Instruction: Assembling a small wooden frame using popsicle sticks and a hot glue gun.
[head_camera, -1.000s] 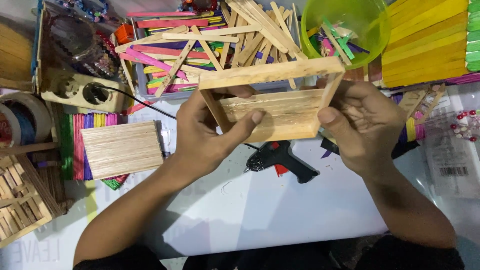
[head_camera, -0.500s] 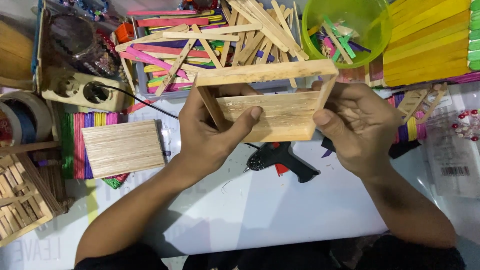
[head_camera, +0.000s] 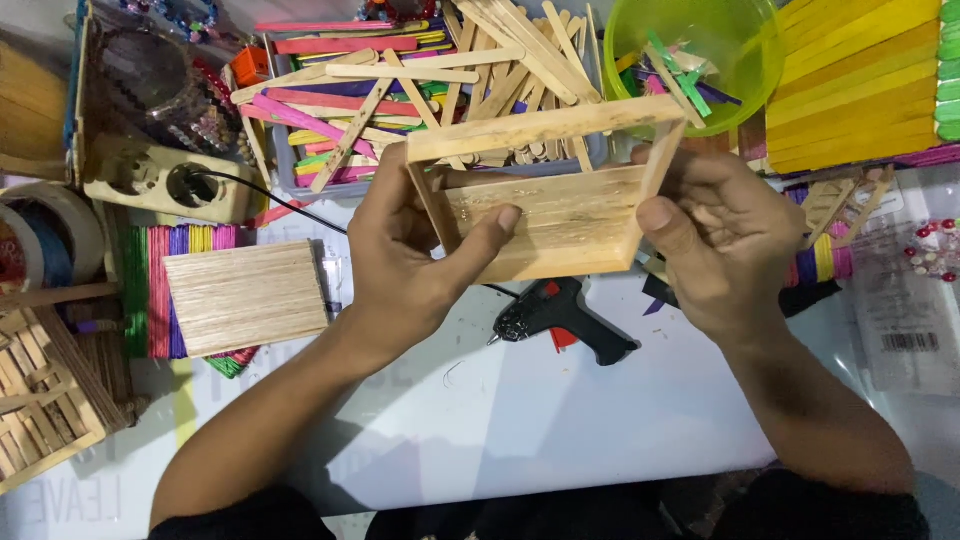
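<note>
Head view: left hand (head_camera: 410, 265) and right hand (head_camera: 722, 240) each grip the wooden stick box (head_camera: 545, 195) above the glue gun (head_camera: 562, 315).

White table (head_camera: 520, 420) with black glue gun (head_camera: 560, 315), stick panel (head_camera: 245, 296), green bowl (head_camera: 700, 50).
</note>
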